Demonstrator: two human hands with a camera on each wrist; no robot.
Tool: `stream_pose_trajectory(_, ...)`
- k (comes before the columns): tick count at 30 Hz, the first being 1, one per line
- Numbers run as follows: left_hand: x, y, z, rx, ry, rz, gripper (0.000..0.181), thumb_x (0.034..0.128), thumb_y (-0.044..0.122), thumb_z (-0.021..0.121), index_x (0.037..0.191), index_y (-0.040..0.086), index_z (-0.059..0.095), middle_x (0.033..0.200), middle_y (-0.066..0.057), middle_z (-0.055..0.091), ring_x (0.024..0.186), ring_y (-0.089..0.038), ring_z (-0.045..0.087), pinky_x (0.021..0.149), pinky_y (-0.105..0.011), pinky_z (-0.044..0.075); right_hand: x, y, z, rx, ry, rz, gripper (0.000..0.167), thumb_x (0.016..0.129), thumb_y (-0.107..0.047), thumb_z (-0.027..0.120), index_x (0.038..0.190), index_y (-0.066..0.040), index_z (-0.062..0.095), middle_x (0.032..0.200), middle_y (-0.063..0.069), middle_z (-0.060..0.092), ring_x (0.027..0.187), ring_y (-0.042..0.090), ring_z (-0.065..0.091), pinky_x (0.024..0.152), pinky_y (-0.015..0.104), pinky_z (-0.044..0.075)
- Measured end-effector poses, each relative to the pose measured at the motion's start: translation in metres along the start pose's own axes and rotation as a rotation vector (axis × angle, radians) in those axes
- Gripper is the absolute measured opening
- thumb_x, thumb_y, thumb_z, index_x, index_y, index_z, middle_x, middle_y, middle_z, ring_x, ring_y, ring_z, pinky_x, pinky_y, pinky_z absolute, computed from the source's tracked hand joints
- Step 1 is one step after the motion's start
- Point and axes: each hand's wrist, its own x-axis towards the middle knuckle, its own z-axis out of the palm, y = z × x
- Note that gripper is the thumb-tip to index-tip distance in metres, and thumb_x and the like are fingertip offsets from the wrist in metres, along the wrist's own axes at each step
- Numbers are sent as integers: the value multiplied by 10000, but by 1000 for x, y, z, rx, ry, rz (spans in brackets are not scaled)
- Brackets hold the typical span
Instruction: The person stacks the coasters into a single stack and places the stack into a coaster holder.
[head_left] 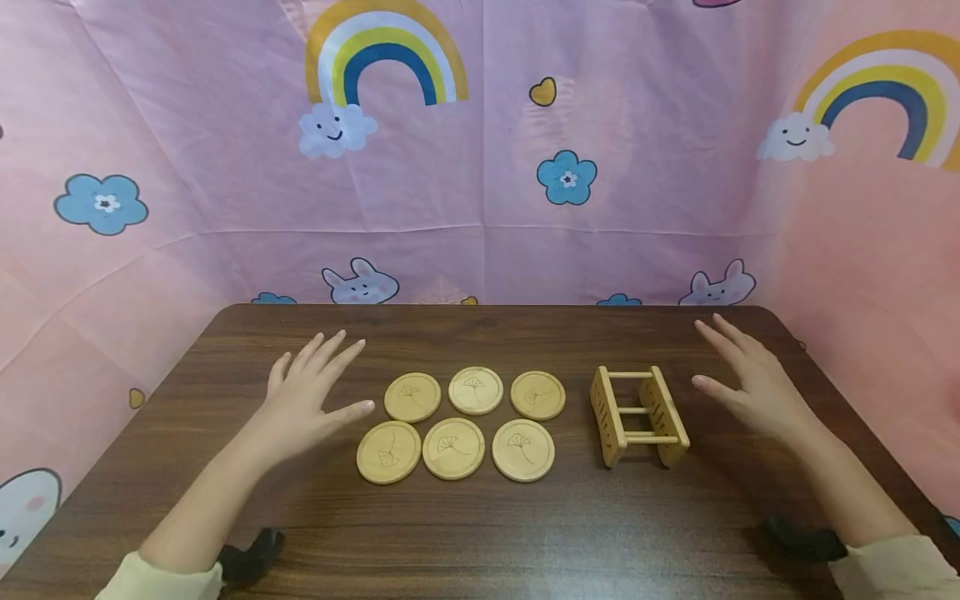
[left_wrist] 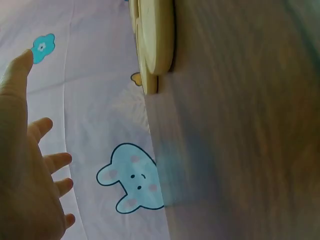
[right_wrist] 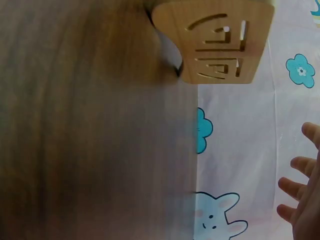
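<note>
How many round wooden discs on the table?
6: far left disc, far middle disc, far right disc, near left disc, near middle disc, near right disc. None appears hidden.

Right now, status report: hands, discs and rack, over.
Left hand empty, beside six wooden discs. Right hand empty, near wooden rack. Discs flat, two rows. No obstruction seen between discs and rack.

Wooden discs [head_left: 453,448] and a rack [head_left: 636,410] obstruct the middle, leaving passage across the near table [head_left: 480,533].
</note>
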Motion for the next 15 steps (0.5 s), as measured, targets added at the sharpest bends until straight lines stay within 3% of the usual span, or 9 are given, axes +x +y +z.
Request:
stream_pose_trajectory(7,-3,8,8,-42,0,17,811,857,515,655,1516,207,295,1546,-118,238,1410,-364,139,1022,-670,46,-7,-2,10,147,-5,5,725,915,-176,636,1532,-197,255,1567,151,160,1351,520,155,937,765,114)
stream_pose_trajectory(15,-7,12,17,-109,4,14,806,849,424,704,1507,175,309,1519,-127,294,1373,-385,224,1009,-652,113,-13,-2,21,283,-17,-9,751,874,-61,660,1519,-160,287,1564,122,182,1372,465,162,926,765,152)
